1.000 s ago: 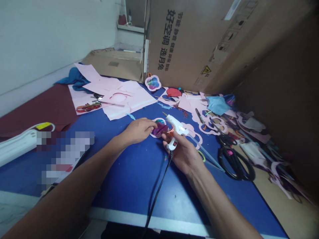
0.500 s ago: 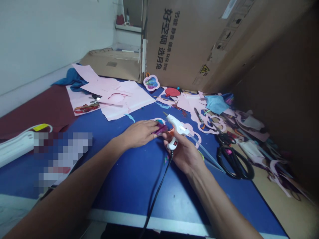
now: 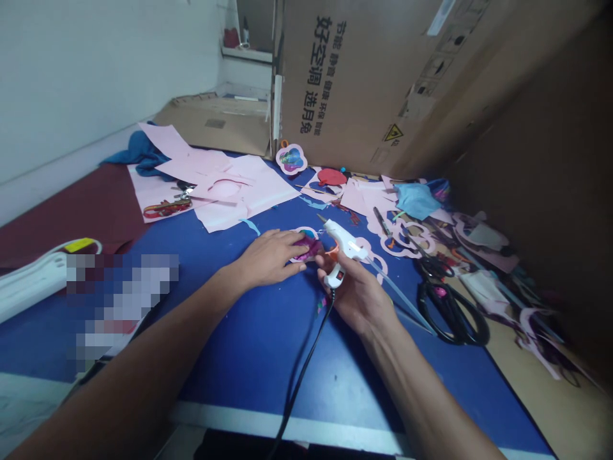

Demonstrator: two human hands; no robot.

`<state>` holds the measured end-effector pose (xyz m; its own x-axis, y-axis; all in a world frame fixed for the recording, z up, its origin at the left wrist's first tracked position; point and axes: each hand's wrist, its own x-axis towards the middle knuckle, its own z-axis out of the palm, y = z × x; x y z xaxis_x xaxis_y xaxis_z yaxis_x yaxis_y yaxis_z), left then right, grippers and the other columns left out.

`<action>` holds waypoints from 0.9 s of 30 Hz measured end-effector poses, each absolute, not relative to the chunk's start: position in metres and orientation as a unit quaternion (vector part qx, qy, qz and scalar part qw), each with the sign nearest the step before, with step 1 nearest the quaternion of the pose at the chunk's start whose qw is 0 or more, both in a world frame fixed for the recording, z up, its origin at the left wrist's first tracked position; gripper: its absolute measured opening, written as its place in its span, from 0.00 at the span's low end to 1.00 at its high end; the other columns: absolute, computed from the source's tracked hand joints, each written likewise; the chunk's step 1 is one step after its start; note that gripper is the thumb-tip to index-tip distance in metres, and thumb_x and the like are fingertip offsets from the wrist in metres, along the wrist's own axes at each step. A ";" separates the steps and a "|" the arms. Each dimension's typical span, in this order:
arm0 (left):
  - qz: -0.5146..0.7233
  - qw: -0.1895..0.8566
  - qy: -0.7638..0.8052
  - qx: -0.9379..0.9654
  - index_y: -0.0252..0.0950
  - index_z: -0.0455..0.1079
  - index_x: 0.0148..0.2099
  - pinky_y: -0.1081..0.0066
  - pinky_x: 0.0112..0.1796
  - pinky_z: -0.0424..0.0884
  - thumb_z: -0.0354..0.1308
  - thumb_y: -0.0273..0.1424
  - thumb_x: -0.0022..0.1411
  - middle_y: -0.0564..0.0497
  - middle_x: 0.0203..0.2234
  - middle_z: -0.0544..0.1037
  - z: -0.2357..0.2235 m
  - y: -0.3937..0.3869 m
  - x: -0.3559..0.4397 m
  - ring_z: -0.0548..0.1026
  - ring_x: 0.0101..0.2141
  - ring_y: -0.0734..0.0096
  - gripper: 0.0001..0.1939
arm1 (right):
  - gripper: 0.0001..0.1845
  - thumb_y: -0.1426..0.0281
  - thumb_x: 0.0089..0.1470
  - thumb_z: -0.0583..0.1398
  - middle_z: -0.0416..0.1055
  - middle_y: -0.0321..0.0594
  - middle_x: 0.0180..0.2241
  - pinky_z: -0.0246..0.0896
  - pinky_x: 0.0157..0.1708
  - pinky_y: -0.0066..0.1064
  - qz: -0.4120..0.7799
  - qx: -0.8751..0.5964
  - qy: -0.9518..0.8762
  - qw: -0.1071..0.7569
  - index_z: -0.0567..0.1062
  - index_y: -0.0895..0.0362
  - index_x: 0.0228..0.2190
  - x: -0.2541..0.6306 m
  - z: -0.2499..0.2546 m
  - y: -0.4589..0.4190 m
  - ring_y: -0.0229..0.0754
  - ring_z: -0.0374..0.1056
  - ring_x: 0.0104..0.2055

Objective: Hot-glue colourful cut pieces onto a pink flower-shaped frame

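My left hand (image 3: 268,259) lies palm down on the blue table, its fingers stretched out over a small pink-rimmed paper flower piece with shiny purple material (image 3: 309,248) and a bit of blue. Part of that piece is hidden under the fingers. My right hand (image 3: 361,297) is wrapped round the handle of a white hot glue gun (image 3: 342,239) with an orange trigger, its nozzle pointing up and left above the table. A clear glue stick (image 3: 402,292) juts from the gun's back, and a black cord (image 3: 306,358) hangs from its handle.
Large black-handled scissors (image 3: 450,313) lie to the right, beside cut pink paper rings (image 3: 407,236). Pink sheets (image 3: 253,185) cover the back left. A finished-looking flower piece (image 3: 291,159) leans near the cardboard box (image 3: 364,83). A white power strip (image 3: 33,284) is at left.
My left fingers have flattened and spread, uncovering more of the purple material. The glue gun has shifted slightly right in my right hand.
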<state>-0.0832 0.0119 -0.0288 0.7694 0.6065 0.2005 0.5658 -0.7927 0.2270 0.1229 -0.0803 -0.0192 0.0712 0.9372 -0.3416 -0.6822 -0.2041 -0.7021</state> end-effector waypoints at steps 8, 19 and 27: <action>0.179 0.087 0.324 0.925 0.44 0.82 0.56 0.48 0.60 0.72 0.62 0.39 0.75 0.44 0.61 0.78 -0.028 0.011 -0.072 0.74 0.61 0.49 0.14 | 0.15 0.67 0.48 0.80 0.84 0.36 0.37 0.80 0.38 0.26 0.662 -0.395 -0.155 0.617 0.85 0.53 0.37 0.124 -0.016 -0.080 0.41 0.82 0.41; 0.160 0.053 0.403 0.899 0.42 0.85 0.52 0.54 0.50 0.72 0.63 0.39 0.73 0.46 0.52 0.81 -0.025 0.004 -0.056 0.76 0.52 0.52 0.12 | 0.12 0.70 0.53 0.78 0.84 0.38 0.36 0.81 0.35 0.25 0.666 -0.380 -0.140 0.627 0.84 0.54 0.38 0.121 -0.018 -0.078 0.42 0.83 0.40; 0.158 0.046 0.465 0.870 0.41 0.85 0.47 0.55 0.48 0.72 0.63 0.36 0.73 0.47 0.50 0.82 -0.023 -0.001 -0.043 0.76 0.50 0.53 0.09 | 0.12 0.71 0.53 0.77 0.85 0.38 0.37 0.81 0.33 0.25 0.668 -0.374 -0.136 0.629 0.84 0.56 0.39 0.120 -0.019 -0.076 0.42 0.84 0.38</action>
<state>-0.0428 -0.0009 -0.0226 0.5175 0.8234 0.2330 0.7943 -0.5635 0.2270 0.1195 -0.0762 -0.0193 0.0701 0.9421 -0.3279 -0.7387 -0.1719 -0.6518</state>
